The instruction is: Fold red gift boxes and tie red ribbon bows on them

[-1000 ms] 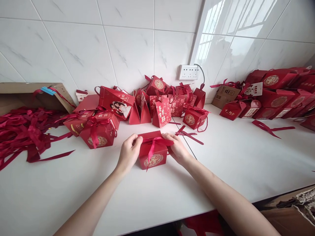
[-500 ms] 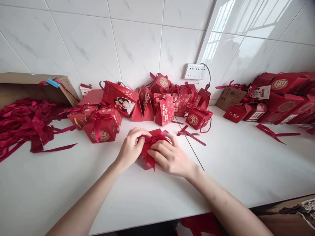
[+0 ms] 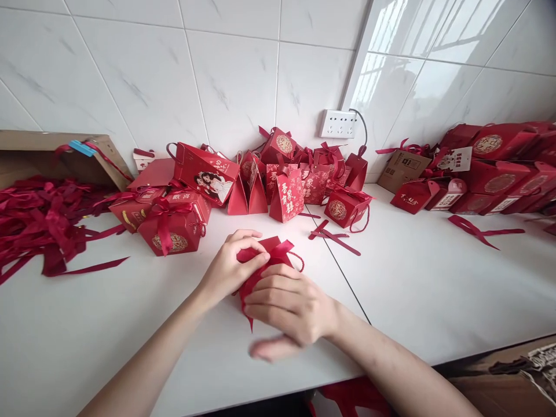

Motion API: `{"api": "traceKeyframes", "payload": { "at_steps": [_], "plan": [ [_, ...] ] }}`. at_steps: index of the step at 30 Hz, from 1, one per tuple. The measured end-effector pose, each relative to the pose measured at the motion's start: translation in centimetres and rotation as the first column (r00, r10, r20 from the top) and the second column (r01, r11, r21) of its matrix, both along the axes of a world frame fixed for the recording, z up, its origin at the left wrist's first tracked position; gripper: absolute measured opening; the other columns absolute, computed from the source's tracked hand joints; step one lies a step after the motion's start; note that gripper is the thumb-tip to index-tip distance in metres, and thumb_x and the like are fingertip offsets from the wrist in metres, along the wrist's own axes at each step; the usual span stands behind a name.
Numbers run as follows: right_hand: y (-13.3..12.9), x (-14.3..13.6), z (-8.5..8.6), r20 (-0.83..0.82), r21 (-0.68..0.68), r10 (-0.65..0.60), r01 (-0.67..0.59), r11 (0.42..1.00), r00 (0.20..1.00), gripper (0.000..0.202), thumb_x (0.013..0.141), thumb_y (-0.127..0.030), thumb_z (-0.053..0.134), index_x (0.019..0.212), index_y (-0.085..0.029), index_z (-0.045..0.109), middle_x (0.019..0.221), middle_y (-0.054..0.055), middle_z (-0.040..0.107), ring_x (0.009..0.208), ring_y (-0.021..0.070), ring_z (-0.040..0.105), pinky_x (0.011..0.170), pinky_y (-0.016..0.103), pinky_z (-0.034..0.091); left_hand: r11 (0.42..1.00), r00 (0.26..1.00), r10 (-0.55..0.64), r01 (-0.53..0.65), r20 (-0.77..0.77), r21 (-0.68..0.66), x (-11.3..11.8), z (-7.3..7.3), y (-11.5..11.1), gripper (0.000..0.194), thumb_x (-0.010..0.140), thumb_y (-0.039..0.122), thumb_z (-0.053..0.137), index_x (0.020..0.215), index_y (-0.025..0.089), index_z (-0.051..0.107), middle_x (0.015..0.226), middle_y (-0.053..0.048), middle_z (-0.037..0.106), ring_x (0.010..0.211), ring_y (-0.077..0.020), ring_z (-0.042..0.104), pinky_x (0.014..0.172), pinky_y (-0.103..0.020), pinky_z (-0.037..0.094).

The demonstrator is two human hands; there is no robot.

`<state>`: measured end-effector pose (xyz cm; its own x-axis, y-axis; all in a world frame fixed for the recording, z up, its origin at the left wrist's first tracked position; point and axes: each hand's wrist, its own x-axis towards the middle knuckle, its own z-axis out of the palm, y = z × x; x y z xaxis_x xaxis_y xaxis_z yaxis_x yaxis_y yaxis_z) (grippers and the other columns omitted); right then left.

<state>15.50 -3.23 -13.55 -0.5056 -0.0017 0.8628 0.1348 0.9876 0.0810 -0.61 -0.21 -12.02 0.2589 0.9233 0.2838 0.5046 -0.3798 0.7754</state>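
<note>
A small red gift box [image 3: 273, 241] stands on the white table in front of me, with a red ribbon bow [image 3: 282, 251] across its top and a twisted cord [image 3: 300, 260] looping out at its right. My left hand [image 3: 226, 263] pinches the bow between thumb and fingertips at the box's upper left. In front of the box is my right hand [image 3: 291, 304], its fingers laid over the ribbon and the thumb held away, blurred by motion. Below those fingers a pointed ribbon tail hangs down. Much of the box's front is hidden by my right hand.
Finished-looking red boxes [image 3: 174, 231] stand at the left and along the tiled wall. A heap of red ribbons [image 3: 30, 223] spills from a cardboard box [image 3: 102, 159]. Stacked red boxes [image 3: 497, 174] fill the far right; loose ribbon strips [image 3: 334, 236] lie on the table [image 3: 412, 278].
My right hand has come down and nearer to me over the box's front, its thumb swinging away. The left hand stays at the bow. The cord loop is now exposed.
</note>
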Motion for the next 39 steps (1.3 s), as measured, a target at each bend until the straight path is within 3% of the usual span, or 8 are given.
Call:
{"api": "traceKeyframes", "payload": {
  "at_steps": [2, 4, 8, 12, 21, 24, 30, 39],
  "plan": [
    [0.0, 1.1, 0.6, -0.144, -0.17, 0.05, -0.074, 0.983, 0.988, 0.038, 0.094, -0.039, 0.037, 0.07, -0.016, 0.056, 0.06, 0.003, 0.063, 0.058, 0.0131, 0.057, 0.058, 0.027, 0.046, 0.999, 1.0, 0.019, -0.019, 0.007, -0.027, 0.0, -0.1, 0.1, 0.021, 0.074, 0.041, 0.058, 0.069, 0.023, 0.065, 0.112, -0.005, 0.058, 0.115, -0.0271, 0.049, 0.102, -0.042, 0.034],
    [0.4, 2.4, 1.4, -0.195, -0.441, -0.143, 0.044, 0.896, 0.97, 0.047, 0.095, -0.042, 0.029, 0.057, -0.019, 0.045, 0.048, -0.001, 0.05, 0.045, 0.0103, 0.045, 0.046, 0.024, 0.037, 0.998, 0.999, 0.034, -0.034, 0.013, -0.054, 0.0, -0.3, 0.3, 0.02, 0.074, 0.042, 0.059, 0.07, 0.023, 0.066, 0.115, -0.004, 0.057, 0.114, -0.0267, 0.05, 0.102, -0.043, 0.035],
    [1.5, 4.5, 2.9, 0.286, -0.74, -0.426, 0.481, 0.471, 0.858, 0.051, 0.088, -0.053, 0.042, 0.05, -0.02, 0.033, 0.044, -0.004, 0.037, 0.041, 0.0073, 0.03, 0.041, 0.023, 0.024, 0.997, 0.999, 0.044, -0.042, 0.018, -0.069, 0.1, -0.5, 0.3, 0.019, 0.075, 0.04, 0.059, 0.071, 0.023, 0.066, 0.115, -0.004, 0.057, 0.113, -0.0263, 0.051, 0.101, -0.042, 0.036],
    [2.0, 5.0, 3.3, 0.489, -0.812, -0.147, 0.51, 0.285, 0.86, 0.043, 0.087, -0.046, 0.046, 0.055, -0.018, 0.042, 0.049, -0.003, 0.05, 0.044, 0.0071, 0.041, 0.044, 0.021, 0.032, 0.997, 0.999, 0.045, -0.044, 0.008, -0.057, 0.1, -0.4, 0.2, 0.019, 0.075, 0.04, 0.059, 0.07, 0.023, 0.066, 0.113, -0.004, 0.058, 0.113, -0.0265, 0.051, 0.1, -0.042, 0.037],
    [3.2, 6.7, 3.0, 0.036, -0.984, 0.38, 0.1, -0.15, 0.924, 0.03, 0.084, -0.038, 0.055, 0.072, -0.011, 0.062, 0.049, -0.002, 0.056, 0.041, 0.0084, 0.053, 0.036, 0.017, 0.042, 0.996, 0.999, 0.034, -0.031, 0.032, -0.088, 0.1, -0.3, 0.3, 0.02, 0.073, 0.041, 0.059, 0.07, 0.023, 0.066, 0.113, -0.005, 0.057, 0.111, -0.0261, 0.053, 0.1, -0.041, 0.037],
    [3.9, 7.1, 2.4, -0.042, -0.977, 0.452, 0.057, -0.203, 0.891, 0.029, 0.082, -0.038, 0.059, 0.075, -0.011, 0.062, 0.052, -0.001, 0.058, 0.044, 0.0088, 0.055, 0.036, 0.016, 0.044, 0.996, 0.999, 0.031, -0.028, 0.036, -0.088, 0.1, -0.3, 0.3, 0.02, 0.073, 0.041, 0.059, 0.07, 0.023, 0.066, 0.113, -0.005, 0.058, 0.111, -0.026, 0.053, 0.101, -0.042, 0.036],
    [4.5, 7.4, 1.7, 0.131, -0.957, 0.554, 0.252, -0.147, 0.822, 0.021, 0.082, -0.03, 0.058, 0.08, -0.01, 0.065, 0.062, 0.001, 0.061, 0.057, 0.0088, 0.059, 0.039, 0.013, 0.045, 0.997, 0.999, 0.023, -0.021, 0.027, -0.074, 0.1, -0.4, 0.4, 0.02, 0.074, 0.041, 0.06, 0.071, 0.022, 0.066, 0.113, -0.005, 0.058, 0.111, -0.026, 0.053, 0.101, -0.041, 0.037],
    [4.5, 7.3, 1.7, 0.117, -0.961, 0.53, 0.231, -0.155, 0.84, 0.015, 0.078, -0.021, 0.054, 0.073, -0.012, 0.063, 0.064, 0.0, 0.06, 0.056, 0.0085, 0.058, 0.036, 0.013, 0.044, 0.996, 0.999, 0.037, -0.036, 0.012, -0.087, 0.0, -0.5, 0.2, 0.021, 0.075, 0.042, 0.06, 0.07, 0.023, 0.066, 0.114, -0.005, 0.058, 0.112, -0.026, 0.053, 0.1, -0.041, 0.039]
  ]
}}
